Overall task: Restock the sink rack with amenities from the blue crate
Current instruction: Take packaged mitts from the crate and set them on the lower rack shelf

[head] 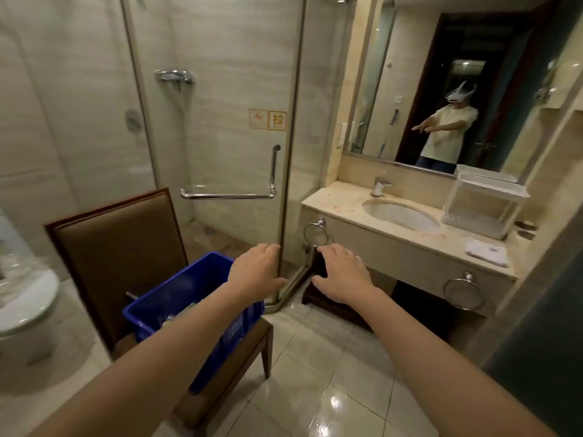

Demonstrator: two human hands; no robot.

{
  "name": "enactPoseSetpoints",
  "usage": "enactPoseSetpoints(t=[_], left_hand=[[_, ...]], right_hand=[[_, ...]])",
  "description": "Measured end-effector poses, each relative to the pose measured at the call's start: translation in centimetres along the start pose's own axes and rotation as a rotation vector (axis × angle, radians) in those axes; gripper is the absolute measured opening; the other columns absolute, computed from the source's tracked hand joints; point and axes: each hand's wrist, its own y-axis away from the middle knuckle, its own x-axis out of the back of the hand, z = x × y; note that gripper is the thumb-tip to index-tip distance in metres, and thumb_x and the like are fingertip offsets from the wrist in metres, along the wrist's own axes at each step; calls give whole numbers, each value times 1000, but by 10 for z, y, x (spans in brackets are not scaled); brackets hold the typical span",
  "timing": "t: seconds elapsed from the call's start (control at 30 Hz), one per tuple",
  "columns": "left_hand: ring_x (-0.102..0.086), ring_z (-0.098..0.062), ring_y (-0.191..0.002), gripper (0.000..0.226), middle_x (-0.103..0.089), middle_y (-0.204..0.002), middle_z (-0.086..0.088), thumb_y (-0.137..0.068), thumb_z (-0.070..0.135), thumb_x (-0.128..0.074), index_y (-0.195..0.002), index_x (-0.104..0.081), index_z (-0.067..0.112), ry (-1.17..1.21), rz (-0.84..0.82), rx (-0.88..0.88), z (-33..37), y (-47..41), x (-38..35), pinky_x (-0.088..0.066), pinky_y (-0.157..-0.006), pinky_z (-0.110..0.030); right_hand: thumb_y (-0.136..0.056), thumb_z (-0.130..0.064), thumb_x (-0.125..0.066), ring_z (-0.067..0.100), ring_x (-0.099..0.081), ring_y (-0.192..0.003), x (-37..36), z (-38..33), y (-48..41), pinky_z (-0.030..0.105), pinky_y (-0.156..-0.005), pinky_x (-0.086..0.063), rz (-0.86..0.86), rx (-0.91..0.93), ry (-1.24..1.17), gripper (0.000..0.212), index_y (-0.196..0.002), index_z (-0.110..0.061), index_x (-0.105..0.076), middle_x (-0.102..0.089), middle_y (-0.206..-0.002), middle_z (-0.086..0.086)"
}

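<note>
1. Left grip and right grip: both released, fingers spread, palms down, holding nothing.
2. Blue crate sits on brown chair, under the left forearm.
3. Clear sink rack stands on beige stone desk, right of basin.
4. Floor: glossy pale tile.

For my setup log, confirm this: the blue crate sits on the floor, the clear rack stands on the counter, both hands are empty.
Wrong on one point: the head view shows the blue crate sitting on the brown chair, not the floor. The clear rack does stand on the counter, and the left hand and right hand are empty.
</note>
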Motion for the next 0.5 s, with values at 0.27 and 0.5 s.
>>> enactPoseSetpoints(t=[0.27, 0.5], left_hand=[[-48, -16, -125, 77, -44, -144, 2, -86, 49, -65, -149, -30, 21, -61, -70, 168, -60, 2, -21, -50, -94, -32], [-45, -17, -128, 76, -41, -144, 3, -88, 47, -63, -150, -27, 22, -30, -141, 319, -121, -10, -42, -47, -95, -32]], right_hand=[[-89, -37, -57, 26, -31, -140, -46, -46, -42, 52, -118, -20, -108, 126, 23, 64, -147, -23, -33, -36, -148, 3], [-87, -40, -56, 25, -38, -133, -98, -77, -108, 50, -115, -25, -178, 248, 22, 62, -144, -25, -35, -42, -140, 1]])
